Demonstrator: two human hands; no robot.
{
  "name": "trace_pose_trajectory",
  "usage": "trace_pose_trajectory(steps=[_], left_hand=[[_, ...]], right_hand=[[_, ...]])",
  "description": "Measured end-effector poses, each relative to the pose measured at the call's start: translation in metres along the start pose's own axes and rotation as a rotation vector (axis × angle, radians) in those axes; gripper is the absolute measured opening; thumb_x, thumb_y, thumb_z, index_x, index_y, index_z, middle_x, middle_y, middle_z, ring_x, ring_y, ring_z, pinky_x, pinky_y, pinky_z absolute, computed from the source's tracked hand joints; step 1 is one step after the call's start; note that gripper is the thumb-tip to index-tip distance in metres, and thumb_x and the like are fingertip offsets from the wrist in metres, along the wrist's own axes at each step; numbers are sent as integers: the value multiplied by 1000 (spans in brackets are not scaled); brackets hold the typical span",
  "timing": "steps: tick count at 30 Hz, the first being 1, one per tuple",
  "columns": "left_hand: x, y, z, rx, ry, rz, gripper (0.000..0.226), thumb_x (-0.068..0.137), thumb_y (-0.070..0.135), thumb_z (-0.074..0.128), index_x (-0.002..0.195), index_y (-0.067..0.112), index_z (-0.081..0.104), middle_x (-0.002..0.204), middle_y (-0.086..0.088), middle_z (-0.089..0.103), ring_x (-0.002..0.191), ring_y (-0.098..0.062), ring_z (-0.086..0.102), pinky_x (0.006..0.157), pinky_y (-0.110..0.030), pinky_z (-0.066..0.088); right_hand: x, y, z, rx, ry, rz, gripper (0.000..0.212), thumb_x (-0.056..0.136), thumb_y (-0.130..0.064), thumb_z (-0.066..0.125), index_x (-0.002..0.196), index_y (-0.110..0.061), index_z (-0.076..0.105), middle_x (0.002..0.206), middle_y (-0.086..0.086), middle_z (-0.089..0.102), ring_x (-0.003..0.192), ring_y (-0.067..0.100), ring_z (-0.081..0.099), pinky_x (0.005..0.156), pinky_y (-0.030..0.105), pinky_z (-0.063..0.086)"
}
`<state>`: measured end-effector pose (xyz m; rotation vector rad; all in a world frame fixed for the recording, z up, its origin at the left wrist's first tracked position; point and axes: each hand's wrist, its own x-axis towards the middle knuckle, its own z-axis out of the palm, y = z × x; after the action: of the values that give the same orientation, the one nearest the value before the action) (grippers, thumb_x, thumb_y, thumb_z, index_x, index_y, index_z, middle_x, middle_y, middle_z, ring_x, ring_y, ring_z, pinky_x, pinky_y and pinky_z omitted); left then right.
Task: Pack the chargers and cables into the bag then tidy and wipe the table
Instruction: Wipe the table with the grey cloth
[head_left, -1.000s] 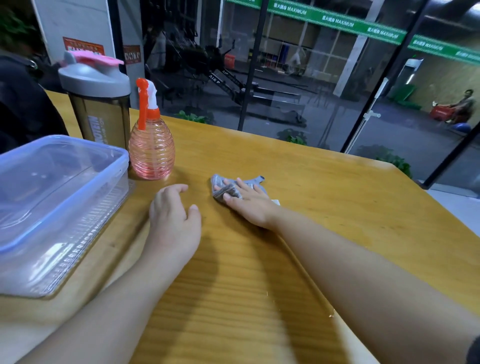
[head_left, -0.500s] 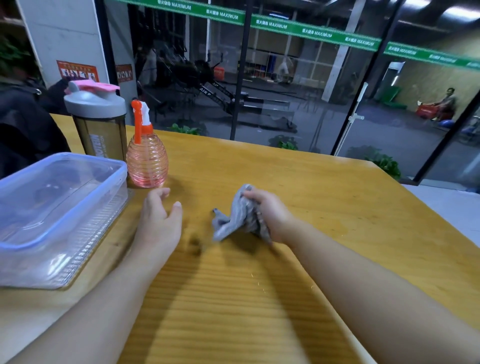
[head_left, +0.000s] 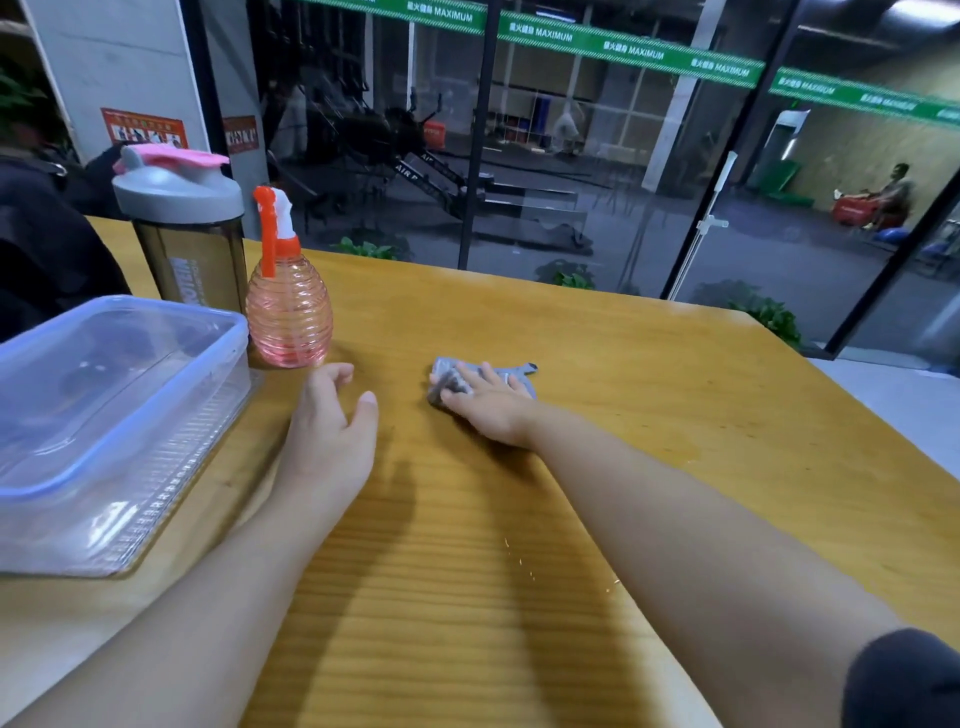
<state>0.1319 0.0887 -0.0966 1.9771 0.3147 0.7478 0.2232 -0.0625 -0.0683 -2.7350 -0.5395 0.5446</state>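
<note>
My right hand (head_left: 488, 408) presses flat on a small grey cloth (head_left: 451, 378) in the middle of the yellow wooden table (head_left: 675, 415), fingers spread over it. My left hand (head_left: 330, 431) rests on the table to the left of the cloth, empty, fingers loosely apart, just in front of the pink spray bottle (head_left: 288, 312). A black bag (head_left: 47, 249) sits at the far left edge, partly out of view. No chargers or cables show.
A clear plastic lidded box (head_left: 104, 415) stands at the left front. Behind it is a dark shaker bottle (head_left: 189, 244) with a grey and pink lid. Glass walls run along the table's far edge; the right edge drops to the floor.
My right hand, which had the cloth bunched up and lifted half a second ago, has laid it flat and pushed it away from me. The left hand barely moved.
</note>
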Motion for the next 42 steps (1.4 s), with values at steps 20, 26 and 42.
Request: trace_pose_trajectory(steps=[20,26,42], left_hand=[[-6,11,-26,-53,107,124,27,92,16,48,118,13,48,119,-6,53,111,-18,48,93,-27,34],[-7,14,-27,-79,94,114,29,90,24,47,118,14,48,119,-9,53,111,-25,49,94,-36,38],[-17,12,-17,-129,-110,99,40,85,37,47,118,15,47,120,-4,52,116,-21,50,103,-45,38]], right_hand=[[-91,-62,59,-315,39,-410,58,99,-49,23,151,-28,7,160,-2,-1,146,15,-9,118,39,-9],[-120,-72,86,-252,137,-372,66,96,-57,23,152,-25,7,160,2,-1,146,16,-9,115,34,-10],[-158,-43,91,-163,192,-161,65,97,-55,13,152,-22,3,159,-4,-10,143,9,-21,116,36,-17]])
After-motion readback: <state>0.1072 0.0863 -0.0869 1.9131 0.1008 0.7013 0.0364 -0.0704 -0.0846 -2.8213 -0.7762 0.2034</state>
